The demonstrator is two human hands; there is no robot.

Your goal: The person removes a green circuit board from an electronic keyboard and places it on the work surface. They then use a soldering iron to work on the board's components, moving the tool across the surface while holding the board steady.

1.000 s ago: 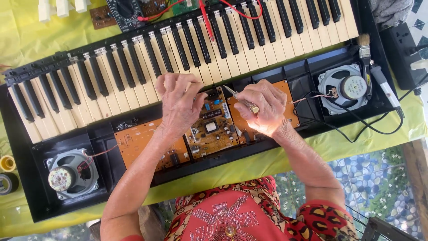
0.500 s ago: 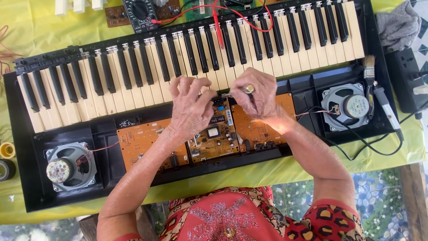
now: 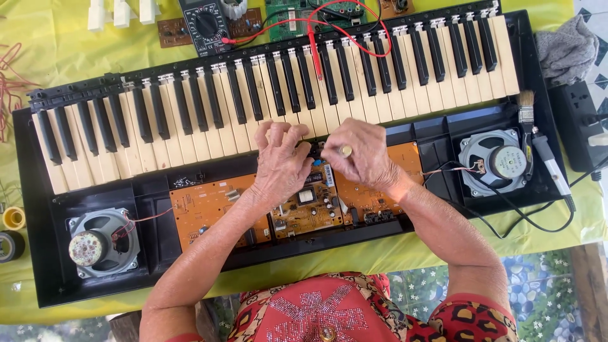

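Note:
An opened electronic keyboard (image 3: 38, 253) lies on a yellow-green cloth, its black and white keys (image 3: 190, 114) tilted up at the back. An orange circuit board (image 3: 209, 206) sits bare in the black case. My left hand (image 3: 278, 168) rests on the board's upper edge with its fingers curled down. My right hand (image 3: 361, 155), a ring on one finger, is pinched on a small dark part (image 3: 315, 151) between the two hands, just below the keys. What my left fingertips hold is hidden.
Speakers sit at the case's left (image 3: 101, 244) and right (image 3: 497, 161). A brush (image 3: 525, 114) and a pen-shaped tool (image 3: 551, 168) lie by the right speaker. A multimeter (image 3: 202, 22) with red lead (image 3: 313, 50), grey cloth (image 3: 567, 47), power strip (image 3: 579, 126) and tape rolls (image 3: 12, 218) surround the keyboard.
Both hands have moved up the board toward the keys and closed in on each other. The thin tool seen in my right hand a second ago no longer shows.

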